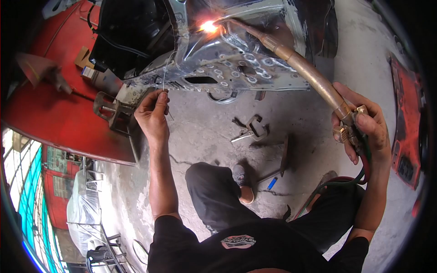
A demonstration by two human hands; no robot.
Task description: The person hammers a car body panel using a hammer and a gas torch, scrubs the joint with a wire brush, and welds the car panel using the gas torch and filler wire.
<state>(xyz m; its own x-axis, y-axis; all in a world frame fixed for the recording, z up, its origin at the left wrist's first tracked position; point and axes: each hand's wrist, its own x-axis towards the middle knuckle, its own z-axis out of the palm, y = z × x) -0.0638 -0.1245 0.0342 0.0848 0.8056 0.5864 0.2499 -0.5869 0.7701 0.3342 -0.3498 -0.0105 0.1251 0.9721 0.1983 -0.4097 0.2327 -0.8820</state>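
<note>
My right hand (364,120) is wrapped round the valve end of a long brass torch (309,73), whose thin tip reaches up and left. At that tip a bright orange flame (209,26) glows against a grey metal car panel (268,75) with many round weld marks. Green and red hoses (353,179) run down from the torch. My left hand (154,109) pinches a thin metal rod (166,70), which points up along the panel's left part, below and left of the flame. Where the rod's upper end lies is hard to make out.
A red panel (59,123) with a clamp (111,109) at its edge lies left. Locking pliers (252,129), a blue lighter-like object (272,183) and a metal stand (283,159) are on the floor. Another red panel (405,123) is at far right.
</note>
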